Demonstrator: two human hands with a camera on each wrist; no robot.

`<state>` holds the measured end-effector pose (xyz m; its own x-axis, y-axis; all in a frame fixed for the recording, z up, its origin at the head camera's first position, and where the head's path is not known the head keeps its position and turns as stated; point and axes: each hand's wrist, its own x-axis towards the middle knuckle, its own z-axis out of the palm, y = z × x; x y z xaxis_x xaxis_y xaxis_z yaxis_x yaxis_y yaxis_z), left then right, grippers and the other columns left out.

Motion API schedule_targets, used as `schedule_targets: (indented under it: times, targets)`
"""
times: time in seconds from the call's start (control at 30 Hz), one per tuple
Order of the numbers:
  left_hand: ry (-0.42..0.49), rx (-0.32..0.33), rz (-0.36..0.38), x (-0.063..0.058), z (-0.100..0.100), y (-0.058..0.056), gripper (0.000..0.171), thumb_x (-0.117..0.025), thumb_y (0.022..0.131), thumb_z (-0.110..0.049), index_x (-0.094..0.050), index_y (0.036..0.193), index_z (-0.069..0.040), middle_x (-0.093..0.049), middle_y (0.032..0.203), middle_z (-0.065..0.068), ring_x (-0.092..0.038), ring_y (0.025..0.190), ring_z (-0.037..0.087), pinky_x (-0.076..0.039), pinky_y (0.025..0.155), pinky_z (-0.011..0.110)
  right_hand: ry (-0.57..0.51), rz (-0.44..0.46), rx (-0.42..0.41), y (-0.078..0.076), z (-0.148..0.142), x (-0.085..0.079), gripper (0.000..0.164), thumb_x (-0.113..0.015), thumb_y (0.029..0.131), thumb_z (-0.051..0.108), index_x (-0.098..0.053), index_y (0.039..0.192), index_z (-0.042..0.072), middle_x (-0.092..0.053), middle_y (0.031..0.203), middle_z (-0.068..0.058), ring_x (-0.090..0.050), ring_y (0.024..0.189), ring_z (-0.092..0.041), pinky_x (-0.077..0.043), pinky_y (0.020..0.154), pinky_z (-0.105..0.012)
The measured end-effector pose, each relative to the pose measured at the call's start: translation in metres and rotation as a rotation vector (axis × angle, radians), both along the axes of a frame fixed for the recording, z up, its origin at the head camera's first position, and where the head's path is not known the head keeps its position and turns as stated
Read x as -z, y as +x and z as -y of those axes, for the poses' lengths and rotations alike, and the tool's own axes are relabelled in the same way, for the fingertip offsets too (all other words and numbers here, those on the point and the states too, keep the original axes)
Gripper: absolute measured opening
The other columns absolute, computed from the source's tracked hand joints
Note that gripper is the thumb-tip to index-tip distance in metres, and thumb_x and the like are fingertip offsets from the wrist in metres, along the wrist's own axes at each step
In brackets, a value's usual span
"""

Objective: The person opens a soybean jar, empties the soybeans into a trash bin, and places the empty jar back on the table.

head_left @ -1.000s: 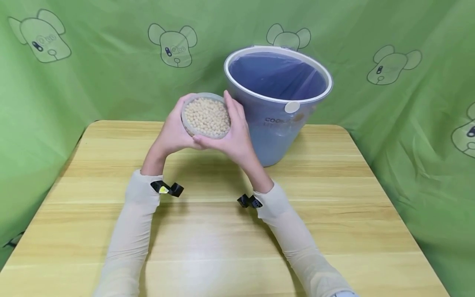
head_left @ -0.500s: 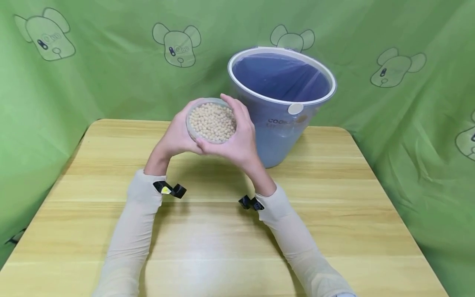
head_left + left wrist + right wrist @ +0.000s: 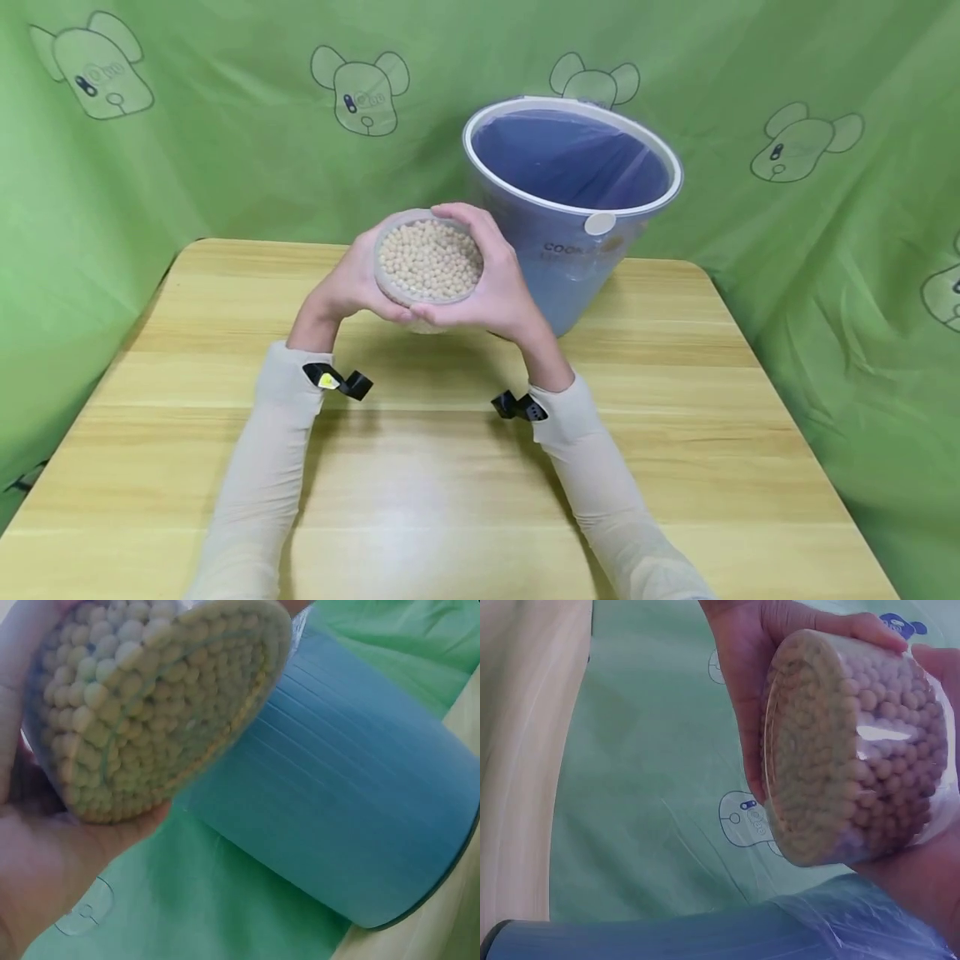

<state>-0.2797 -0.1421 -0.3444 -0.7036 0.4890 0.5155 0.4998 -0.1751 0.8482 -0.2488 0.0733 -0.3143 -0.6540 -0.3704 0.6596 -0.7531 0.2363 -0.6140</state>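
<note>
Both hands grip a clear round plastic tub above the table, in the head view's middle. It is full of small pale round beads or beans, too alike to tell, and its open-looking top faces the head camera. My left hand wraps the tub's left side and my right hand its right side, the thumbs meeting at the near edge. From below, the left wrist view shows the tub's base with the left hand around it. The right wrist view shows the packed contents through the wall.
Just right of and behind the tub stands a tall blue translucent bin with a white rim and a clear liner inside. Beneath is a wooden table. A green curtain with printed animal heads surrounds it.
Both hands and the tub have moved slightly down in the head view, a little toward the person. The right fingers now lie lower along the tub's far right rim.
</note>
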Motion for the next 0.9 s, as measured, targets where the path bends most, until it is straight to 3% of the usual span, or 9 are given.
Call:
schedule_targets:
  times: [0.07,0.23,0.37,0.47,0.57,0.7,0.8,0.9]
  targets:
    - [0.004,-0.049,-0.015,-0.002,-0.001,0.001,0.112,-0.086,0.049,0.01,-0.038,0.15,0.004,-0.053,0.143,0.02,-0.055,0.127,0.026,-0.047,0.114,0.038,0.019,0.032,0.047,0.003,0.001,-0.002,0.106,-0.097,0.057,0.026,-0.045,0.149,0.01,-0.051,0.147,-0.008,-0.05,0.133,-0.021,-0.043,0.116,-0.036]
    - [0.016,-0.194,-0.001,-0.006,-0.007,0.004,0.112,-0.085,0.05,0.011,-0.038,0.151,0.001,-0.05,0.146,0.021,-0.053,0.13,0.026,-0.046,0.116,0.041,0.046,0.151,0.283,0.012,0.012,-0.006,0.112,-0.094,0.063,0.046,-0.036,0.154,0.018,-0.045,0.15,-0.006,-0.048,0.133,-0.016,-0.044,0.114,-0.037]
    - [0.001,-0.178,0.02,-0.004,-0.009,0.004,0.114,-0.085,0.049,0.015,-0.037,0.152,0.002,-0.049,0.147,0.022,-0.052,0.131,0.027,-0.046,0.116,0.041,0.047,0.153,0.375,0.016,0.017,-0.004,0.112,-0.094,0.058,0.051,-0.04,0.151,0.021,-0.049,0.146,-0.004,-0.05,0.129,-0.015,-0.047,0.109,-0.038]
    - [0.006,-0.127,0.007,-0.003,-0.009,0.002,0.113,-0.085,0.049,0.015,-0.038,0.151,0.003,-0.051,0.146,0.022,-0.054,0.129,0.026,-0.047,0.115,0.038,0.023,0.092,0.324,0.014,0.015,-0.004,0.109,-0.095,0.056,0.045,-0.044,0.147,0.017,-0.053,0.144,-0.004,-0.053,0.128,-0.016,-0.048,0.108,-0.035]
    - [0.022,-0.06,-0.011,-0.002,-0.006,-0.001,0.111,-0.085,0.05,0.012,-0.04,0.15,0.003,-0.053,0.143,0.021,-0.056,0.127,0.026,-0.048,0.113,0.037,0.002,0.048,0.18,0.009,0.008,-0.006,0.108,-0.098,0.055,0.035,-0.044,0.146,0.012,-0.055,0.143,-0.007,-0.055,0.128,-0.018,-0.048,0.109,-0.032]
    - [0.027,0.019,-0.029,0.0,-0.004,-0.001,0.113,-0.087,0.048,0.01,-0.04,0.151,0.002,-0.054,0.143,0.018,-0.056,0.127,0.028,-0.047,0.114,0.038,0.011,0.053,-0.005,0.007,-0.003,-0.01,0.11,-0.099,0.055,0.021,-0.042,0.148,0.008,-0.054,0.146,-0.009,-0.054,0.131,-0.022,-0.046,0.113,-0.035]
    - [0.026,-0.006,-0.035,0.001,-0.006,0.001,0.113,-0.087,0.049,0.011,-0.04,0.151,0.002,-0.054,0.144,0.018,-0.056,0.128,0.028,-0.047,0.115,0.039,0.057,0.094,0.013,0.008,-0.007,-0.012,0.112,-0.099,0.058,0.022,-0.039,0.152,0.009,-0.048,0.151,-0.009,-0.049,0.135,-0.022,-0.042,0.115,-0.037]
    - [0.045,-0.104,-0.029,0.001,-0.01,0.002,0.11,-0.086,0.05,0.011,-0.042,0.15,0.001,-0.054,0.143,0.02,-0.056,0.127,0.026,-0.047,0.114,0.039,0.107,0.15,0.149,0.011,-0.005,-0.012,0.117,-0.098,0.061,0.033,-0.034,0.157,0.016,-0.042,0.154,-0.008,-0.044,0.138,-0.018,-0.04,0.117,-0.037]
